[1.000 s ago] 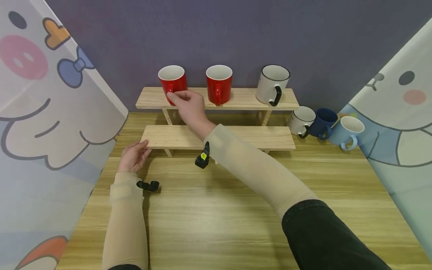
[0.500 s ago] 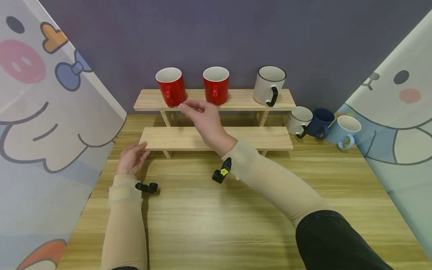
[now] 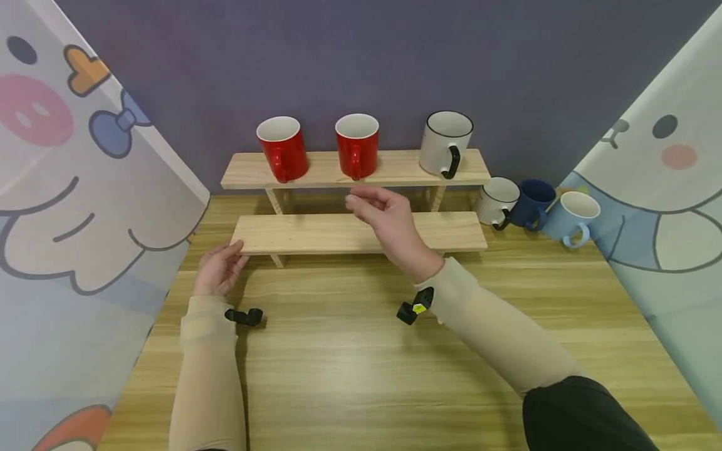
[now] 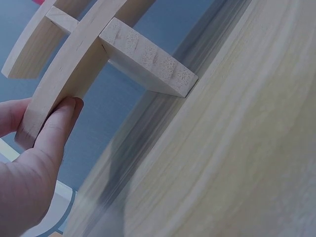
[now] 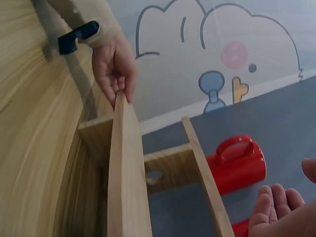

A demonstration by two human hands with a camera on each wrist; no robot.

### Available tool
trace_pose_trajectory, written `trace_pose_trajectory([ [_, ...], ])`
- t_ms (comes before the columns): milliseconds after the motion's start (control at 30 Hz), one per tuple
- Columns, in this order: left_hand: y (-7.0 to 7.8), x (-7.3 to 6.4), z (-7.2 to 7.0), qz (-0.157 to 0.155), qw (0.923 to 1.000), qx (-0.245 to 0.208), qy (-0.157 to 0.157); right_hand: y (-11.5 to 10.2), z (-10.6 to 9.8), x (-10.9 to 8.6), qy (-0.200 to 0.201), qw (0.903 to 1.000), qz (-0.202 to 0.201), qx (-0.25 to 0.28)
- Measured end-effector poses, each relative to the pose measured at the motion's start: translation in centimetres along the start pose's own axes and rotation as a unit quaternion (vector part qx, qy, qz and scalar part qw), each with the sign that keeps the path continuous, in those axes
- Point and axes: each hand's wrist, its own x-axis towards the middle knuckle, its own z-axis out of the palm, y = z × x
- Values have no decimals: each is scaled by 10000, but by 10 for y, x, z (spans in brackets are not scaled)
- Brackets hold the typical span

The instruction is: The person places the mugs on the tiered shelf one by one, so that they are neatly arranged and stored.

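LH (image 3: 219,269) pinches shelf (image 3: 304,234), RH (image 3: 395,232) nr red mug (image 3: 358,150)

The wood-grained surface (image 3: 333,369) is backed by a plain grey-purple wall (image 3: 361,56). It is flanked by a left panel (image 3: 39,207) and a right panel (image 3: 677,300), both printed with pale cartoon animals. A soft sheen is reflected from the wood grain.

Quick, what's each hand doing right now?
Left hand: holding the end of the lower shelf.
Right hand: open, holding nothing.
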Motion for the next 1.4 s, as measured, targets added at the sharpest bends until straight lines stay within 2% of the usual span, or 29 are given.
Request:
trace_pose_trajectory([
  [300, 0, 1, -1, -5, 10000, -90, -28, -3, -42, -21, -61, 10000, -18, -58],
  [533, 0, 0, -4, -59, 9999, -104, -105, -6, -71, -36, 19, 9993, -151, -348],
  [667, -1, 0, -5, -84, 9998, -108, -112, -7, -86, -41, 165, 9981, -265, -529],
  [967, -2, 1, -3, -93, 9999, -119, -70, -9, -122, -53, 393, 9967, -459, -550],
  [1133, -2, 1, -3, -90, 9999, -70, -29, -9, -139, -58, 644, 9925, -647, -819],
  [1400, -2, 2, -2, -61, 9997, -168, -150, -12, -167, -68, 1069, 9835, -832, -1200],
])
